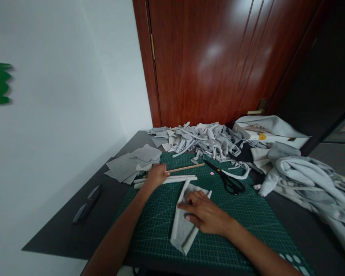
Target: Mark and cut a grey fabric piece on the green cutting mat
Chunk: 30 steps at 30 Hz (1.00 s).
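A thin wooden stick [186, 168] is gripped near its left end by my left hand [157, 174], its free end pointing right. Just below that hand lie white rolled fabric strips [181, 178] on the green cutting mat [235, 226]. My right hand [204, 212] rests on a grey fabric piece [179, 234] whose two long edges are rolled or folded inward. Its index finger and thumb stretch toward the left roll, while the other fingers are bent; nothing is held in it. Black-handled scissors [231, 182] lie open-bladed or closed, I cannot tell, to the upper right.
Flat grey fabric pieces [126, 165] lie at the left, near eyeglasses [87, 205]. A heap of fabric scraps [201, 140] lies at the back. To the right are a white box [271, 134] and bundled cloth [307, 180]. A wall and a wooden door [207, 69] border the table.
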Each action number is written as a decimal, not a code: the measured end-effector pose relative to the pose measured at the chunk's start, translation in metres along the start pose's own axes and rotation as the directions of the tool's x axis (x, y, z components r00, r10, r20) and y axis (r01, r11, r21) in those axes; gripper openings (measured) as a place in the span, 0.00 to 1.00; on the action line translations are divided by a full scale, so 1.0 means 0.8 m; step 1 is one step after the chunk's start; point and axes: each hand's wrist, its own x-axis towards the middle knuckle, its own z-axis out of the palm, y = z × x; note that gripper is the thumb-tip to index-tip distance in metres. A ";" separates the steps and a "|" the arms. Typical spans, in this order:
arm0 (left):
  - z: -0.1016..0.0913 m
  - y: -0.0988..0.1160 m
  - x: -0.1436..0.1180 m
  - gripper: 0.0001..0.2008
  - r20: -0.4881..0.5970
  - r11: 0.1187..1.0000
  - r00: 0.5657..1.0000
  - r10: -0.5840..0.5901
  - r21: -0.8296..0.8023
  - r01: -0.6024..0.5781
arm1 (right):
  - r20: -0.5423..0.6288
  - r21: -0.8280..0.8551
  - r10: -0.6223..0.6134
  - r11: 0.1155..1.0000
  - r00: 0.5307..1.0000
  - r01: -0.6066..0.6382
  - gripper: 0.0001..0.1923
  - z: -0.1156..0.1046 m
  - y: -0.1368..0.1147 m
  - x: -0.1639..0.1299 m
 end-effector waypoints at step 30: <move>-0.002 0.060 -0.135 0.19 0.083 0.904 0.901 0.425 -0.079 -0.419 | -0.139 -0.146 0.334 0.924 0.932 -0.352 0.19 -0.006 0.038 0.005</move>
